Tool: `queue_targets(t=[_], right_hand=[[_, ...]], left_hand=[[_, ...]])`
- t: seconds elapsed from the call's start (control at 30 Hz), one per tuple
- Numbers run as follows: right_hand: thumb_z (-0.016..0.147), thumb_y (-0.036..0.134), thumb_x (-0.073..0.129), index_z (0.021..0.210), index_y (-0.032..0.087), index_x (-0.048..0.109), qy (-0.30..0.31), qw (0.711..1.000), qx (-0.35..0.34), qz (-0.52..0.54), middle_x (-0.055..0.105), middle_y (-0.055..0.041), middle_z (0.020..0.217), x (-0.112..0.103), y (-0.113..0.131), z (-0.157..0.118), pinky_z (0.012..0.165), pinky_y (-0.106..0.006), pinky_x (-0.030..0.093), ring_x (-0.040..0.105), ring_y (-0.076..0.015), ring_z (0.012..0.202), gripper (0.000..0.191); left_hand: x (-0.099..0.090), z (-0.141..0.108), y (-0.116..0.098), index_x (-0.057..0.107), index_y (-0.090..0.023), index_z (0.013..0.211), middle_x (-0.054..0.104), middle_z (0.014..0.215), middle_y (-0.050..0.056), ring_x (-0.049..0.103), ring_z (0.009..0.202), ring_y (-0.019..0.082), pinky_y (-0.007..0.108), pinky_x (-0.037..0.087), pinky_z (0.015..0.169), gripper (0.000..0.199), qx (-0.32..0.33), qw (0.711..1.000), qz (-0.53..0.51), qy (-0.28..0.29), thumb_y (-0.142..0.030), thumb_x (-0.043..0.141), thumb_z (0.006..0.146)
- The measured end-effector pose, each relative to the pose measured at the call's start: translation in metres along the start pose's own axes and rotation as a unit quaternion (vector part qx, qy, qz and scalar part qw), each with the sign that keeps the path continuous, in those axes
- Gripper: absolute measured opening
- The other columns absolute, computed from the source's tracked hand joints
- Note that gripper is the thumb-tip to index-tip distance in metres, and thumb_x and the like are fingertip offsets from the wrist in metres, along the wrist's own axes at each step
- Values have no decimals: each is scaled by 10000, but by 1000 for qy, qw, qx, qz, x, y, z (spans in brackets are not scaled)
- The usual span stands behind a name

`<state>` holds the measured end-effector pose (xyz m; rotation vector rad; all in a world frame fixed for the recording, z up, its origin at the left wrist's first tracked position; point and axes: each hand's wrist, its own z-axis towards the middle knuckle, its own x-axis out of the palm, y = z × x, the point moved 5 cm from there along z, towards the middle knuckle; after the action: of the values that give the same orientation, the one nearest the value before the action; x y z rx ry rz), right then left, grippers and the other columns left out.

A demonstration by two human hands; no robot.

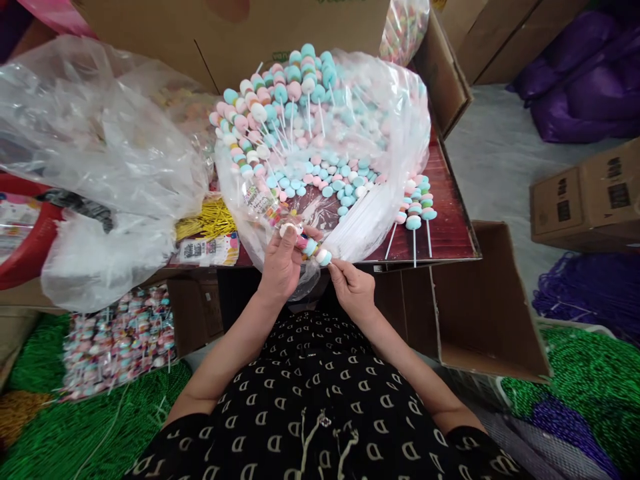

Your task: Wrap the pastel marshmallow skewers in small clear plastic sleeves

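Between my hands is a marshmallow skewer [324,257] of white, blue and coloured pieces, its upper part inside a clear printed wrapper [260,200]. My left hand [280,267] is closed around the wrapper and the skewer's middle, thumb on top. With fingertips pinched, my right hand [354,287] grips the skewer's lower end; the stick there is hidden. Just beyond lies a big clear plastic bag [400,127], open toward me, with many finished marshmallow skewers [295,87], loose pastel marshmallows [345,183] and a bundle of white sticks [355,227].
Several skewers [414,203] lie at the table's [455,233] right edge. Yellow twist ties [213,217] and printed wrappers [210,250] sit left. An open carton [490,313] stands below right. Packed skewers [120,340] rest below left, and a cardboard box [240,37] is behind.
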<state>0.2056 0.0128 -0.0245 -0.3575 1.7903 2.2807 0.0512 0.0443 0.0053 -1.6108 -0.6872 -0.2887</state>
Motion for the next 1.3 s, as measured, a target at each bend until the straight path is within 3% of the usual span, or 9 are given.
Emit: queue_targets(t=[0.2, 0.27, 0.37, 0.53, 0.77, 0.9, 1.07, 1.17, 1.3], right_hand=[[952, 383, 638, 964, 197, 828, 12, 996, 28, 79, 771, -34, 762, 1, -1, 4, 649, -291, 541, 648, -166, 640, 265], [932, 373, 661, 929, 206, 830, 22, 995, 19, 93, 775, -34, 777, -1, -1, 5, 679, -306, 550, 654, -172, 669, 238], [916, 383, 680, 888, 207, 821, 22, 995, 23, 100, 764, -34, 775, -5, -5, 4, 698, -316, 547, 639, -170, 681, 228], [946, 436, 640, 960, 178, 812, 9, 987, 97, 128, 623, 8, 616, -8, -14, -2, 578, -277, 473, 513, -130, 552, 310], [974, 530, 605, 950, 177, 806, 88, 981, 99, 143, 504, 35, 540, -7, -12, -2, 507, -260, 385, 442, -118, 510, 407], [980, 601, 577, 956, 173, 790, 149, 976, 89, 131, 464, 55, 518, -10, -8, 2, 471, -250, 342, 385, -95, 461, 479], [1010, 637, 503, 964, 164, 761, 186, 972, 88, 111, 451, 68, 479, -10, -6, 3, 448, -239, 341, 389, -90, 410, 542], [1026, 546, 520, 966, 172, 772, 157, 983, 52, 74, 512, 53, 487, -6, -5, 2, 488, -239, 393, 448, -99, 424, 455], [985, 439, 591, 1022, 187, 811, 61, 996, 30, 51, 651, 11, 594, 1, -5, -1, 570, -245, 465, 544, -115, 514, 336]], left_hand=[[-3, 1, -6, 690, -240, 1013, 799, 934, 31, 777, 946, 217, 362, 621, 867, 424, -33, 999, -5, 42, -518, 878, 754], [-9, 7, -16, 702, -252, 1039, 809, 989, 41, 777, 959, 222, 373, 624, 874, 412, -21, 999, -16, 23, -564, 826, 800], [-20, 18, -28, 714, -248, 992, 804, 935, 20, 773, 958, 199, 361, 620, 914, 275, 11, 999, -40, -26, -491, 773, 879], [-32, 26, -23, 710, -243, 942, 797, 920, -4, 758, 926, 153, 300, 618, 882, 229, 29, 995, -65, -69, -436, 809, 867], [-33, 26, -20, 699, -213, 815, 762, 805, -15, 738, 826, 122, 269, 603, 879, 288, 63, 995, -43, -66, -442, 873, 807], [-30, 24, -21, 704, -210, 839, 771, 820, -2, 752, 844, 150, 319, 608, 898, 268, 35, 996, -28, -72, -437, 847, 834], [-17, 13, -19, 704, -234, 931, 790, 862, 4, 778, 862, 193, 346, 634, 824, 284, 11, 999, -31, -24, -447, 855, 818], [-8, 7, -14, 708, -234, 935, 793, 873, 9, 774, 841, 196, 330, 636, 763, 349, -1, 1000, -23, -1, -480, 890, 766], [-4, -1, -1, 702, -212, 895, 775, 835, 15, 761, 812, 188, 307, 619, 729, 420, -9, 1000, -1, -3, -532, 909, 720]])
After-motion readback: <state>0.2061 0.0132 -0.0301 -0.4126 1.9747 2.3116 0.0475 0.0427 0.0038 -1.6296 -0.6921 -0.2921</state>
